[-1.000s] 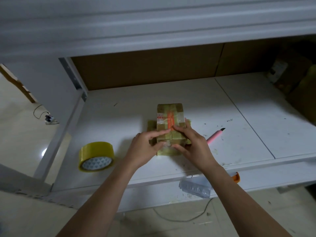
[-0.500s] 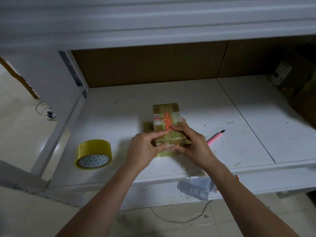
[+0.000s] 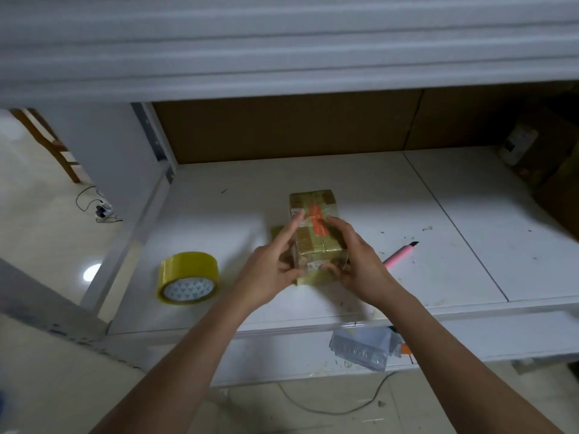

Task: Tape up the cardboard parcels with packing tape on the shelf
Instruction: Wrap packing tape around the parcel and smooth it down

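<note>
- Parcel (image 3: pixel 315 233): a small cardboard box already banded with glossy tape and an orange strip, resting on the white shelf (image 3: pixel 360 183) just ahead of both hands; its long axis runs away from the person, toward the brown back panel (image 3: pixel 282 126).
- Left hand (image 3: pixel 271 267): fingers extended along the parcel's left face, thumb at the near lower corner; flat contact rather than a curled grip.
- Right hand (image 3: pixel 357 258): fingers bent over the top right edge, thumb on the near end face, grasping the parcel.
- Governing relation: the parcel lies between the two hands, equally near to each; its near end, judged the face being smoothed, faces the thumbs.
- Tape roll (image 3: pixel 187 278): yellow, lying on its curved side well to the left, nearer the left hand.
- Pink cutter (image 3: pixel 399 256): just right of the right wrist.
- Open room: bare shelf beyond and to either side; the shelf's front edge lies close behind the wrists, limiting withdrawal toward the person.
</note>
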`<state>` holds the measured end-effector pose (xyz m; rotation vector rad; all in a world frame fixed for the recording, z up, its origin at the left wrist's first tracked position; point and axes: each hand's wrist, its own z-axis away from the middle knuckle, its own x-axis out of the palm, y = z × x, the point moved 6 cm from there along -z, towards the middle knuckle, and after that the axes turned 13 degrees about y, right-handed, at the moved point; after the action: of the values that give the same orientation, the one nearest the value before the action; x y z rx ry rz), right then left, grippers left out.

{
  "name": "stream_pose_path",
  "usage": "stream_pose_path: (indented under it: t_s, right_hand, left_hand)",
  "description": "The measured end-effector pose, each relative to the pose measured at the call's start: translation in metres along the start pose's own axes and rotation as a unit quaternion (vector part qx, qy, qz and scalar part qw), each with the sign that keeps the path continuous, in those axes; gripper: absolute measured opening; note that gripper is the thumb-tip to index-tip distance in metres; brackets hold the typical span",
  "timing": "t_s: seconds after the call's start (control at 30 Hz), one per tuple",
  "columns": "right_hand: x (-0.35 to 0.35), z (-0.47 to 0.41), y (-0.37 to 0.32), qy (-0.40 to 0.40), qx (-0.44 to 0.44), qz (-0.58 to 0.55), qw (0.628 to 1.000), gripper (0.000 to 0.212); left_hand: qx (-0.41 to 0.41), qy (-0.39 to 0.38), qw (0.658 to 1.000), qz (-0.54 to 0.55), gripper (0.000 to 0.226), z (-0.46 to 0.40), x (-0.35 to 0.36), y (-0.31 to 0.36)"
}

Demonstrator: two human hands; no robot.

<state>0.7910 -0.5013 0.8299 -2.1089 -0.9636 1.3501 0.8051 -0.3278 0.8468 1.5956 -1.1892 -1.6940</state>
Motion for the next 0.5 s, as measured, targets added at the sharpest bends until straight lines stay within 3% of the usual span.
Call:
stream_pose_path:
  t_s: [0.07, 0.17, 0.23, 0.33, 0.4, 0.5]
  right_hand:
    - [0.000, 0.000, -0.002, -0.029, 0.006, 0.025, 0.999, 0.104]
    - [-0.012, -0.003, -0.012, -0.044, 0.056, 0.047, 0.996, 0.113]
    - [-0.027, -0.013, -0.039, 0.017, 0.039, 0.069, 0.997, 0.098]
    - [-0.027, -0.021, -0.100, 0.128, -0.062, 0.047, 0.989, 0.056]
    - [0.005, -0.019, -0.128, 0.116, -0.081, -0.012, 0.990, 0.036]
    - [0.082, -0.015, -0.124, 0.006, -0.041, -0.053, 0.998, 0.030]
  left_hand:
    - [0.004, 0.016, 0.999, -0.038, 0.093, 0.002, -0.021, 0.002]
    - [0.019, 0.131, 0.984, -0.120, 0.046, 0.000, -0.071, -0.006]
    - [0.018, 0.197, 0.965, -0.174, 0.028, 0.001, -0.106, -0.018]
    - [-0.046, 0.189, 0.951, -0.239, 0.028, 0.005, -0.138, -0.046]
    - [-0.085, 0.147, 0.953, -0.250, 0.033, 0.011, -0.142, -0.061]
    - [-0.096, 0.144, 0.970, -0.172, 0.024, 0.020, -0.143, -0.071]
